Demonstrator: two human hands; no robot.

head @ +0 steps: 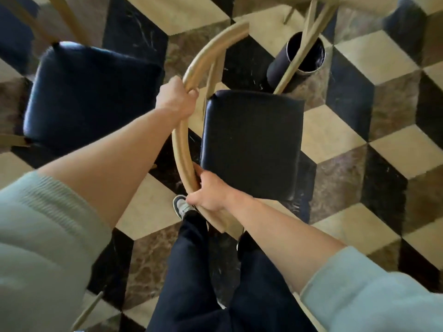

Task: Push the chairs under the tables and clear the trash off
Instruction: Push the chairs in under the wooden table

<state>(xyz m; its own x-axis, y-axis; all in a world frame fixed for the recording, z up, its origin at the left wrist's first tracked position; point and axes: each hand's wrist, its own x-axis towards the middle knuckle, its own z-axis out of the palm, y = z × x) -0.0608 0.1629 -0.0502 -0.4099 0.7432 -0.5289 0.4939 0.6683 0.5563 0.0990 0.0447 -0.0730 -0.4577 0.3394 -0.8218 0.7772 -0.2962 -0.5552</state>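
Note:
I look straight down on a chair with a dark padded seat [251, 142] and a curved light-wood backrest rail [182, 144]. My left hand [176, 99] is wrapped around the upper part of that rail. My right hand [208, 191] grips the rail's lower end, close to my legs. The chair faces right, toward a table whose pale edge [347, 2] shows at the top right. No trash is visible in this view.
A second chair with a dark seat [91, 97] stands close on the left. A black cylindrical table base [297, 61] rises beyond the held chair's front. My shoe [182, 207] and dark trousers [215, 283] are just behind the chair. The floor is cube-patterned tile.

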